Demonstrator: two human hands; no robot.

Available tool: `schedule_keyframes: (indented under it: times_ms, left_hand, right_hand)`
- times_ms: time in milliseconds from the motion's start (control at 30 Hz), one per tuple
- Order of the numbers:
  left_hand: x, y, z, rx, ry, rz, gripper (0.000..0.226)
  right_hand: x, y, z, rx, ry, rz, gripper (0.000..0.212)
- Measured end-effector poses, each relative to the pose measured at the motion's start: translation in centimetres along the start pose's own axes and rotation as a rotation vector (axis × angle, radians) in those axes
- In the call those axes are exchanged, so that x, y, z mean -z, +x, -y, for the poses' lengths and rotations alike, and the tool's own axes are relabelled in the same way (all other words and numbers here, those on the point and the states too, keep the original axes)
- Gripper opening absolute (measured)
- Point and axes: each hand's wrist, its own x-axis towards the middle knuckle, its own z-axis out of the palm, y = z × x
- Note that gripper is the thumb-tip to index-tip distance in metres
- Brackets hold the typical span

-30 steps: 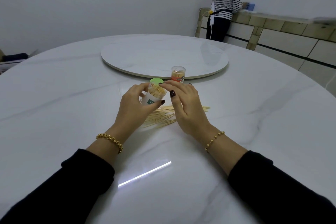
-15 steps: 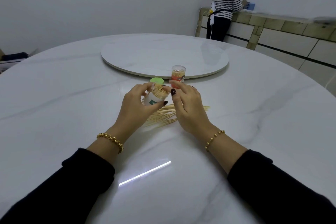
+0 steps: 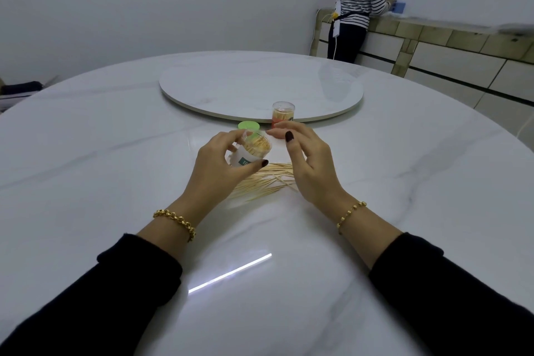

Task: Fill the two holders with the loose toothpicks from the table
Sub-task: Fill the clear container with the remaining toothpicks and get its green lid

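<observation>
The left hand point(image 3: 219, 166) curls its thumb and fingers round a clear holder point(image 3: 250, 152), which is tilted with its open mouth toward 1 o'clock and packed with toothpicks. At 3 o'clock from it, the right hand point(image 3: 307, 166) hovers with fingers loosely apart, gripping nothing. Loose toothpicks point(image 3: 267, 182) lie on the table point(image 3: 115, 159) between the 2 hands. A green lid point(image 3: 248, 125) sits at 12 o'clock of the held holder. The 2nd holder point(image 3: 283, 113), capped, stands at 1 o'clock, just beside the turntable point(image 3: 260, 84) rim.

Left hand point(image 3: 218, 168) curled — gripping, right hand point(image 3: 309, 171) relaxed
</observation>
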Motion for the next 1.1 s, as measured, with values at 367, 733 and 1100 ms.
schedule_keyframes:
  times_ms: [367,733,1100]
  left_hand:
    - [0.0,-0.1,-0.1,0.014,0.005,0.029,0.055]
    - [0.0,-0.1,0.2,0.038,0.013,0.023,0.053]
    - [1.0,0.5,1.3,0.085,0.048,-0.023,0.051]
  right_hand:
    - [1.6,0.4,-1.3,-0.287,0.102,0.018,0.040]
    - [3.6,0.1,-4.3,-0.543,-0.322,0.360,0.039]
    - [-0.5,-0.5,-1.7,-0.350,-0.380,0.562,0.046]
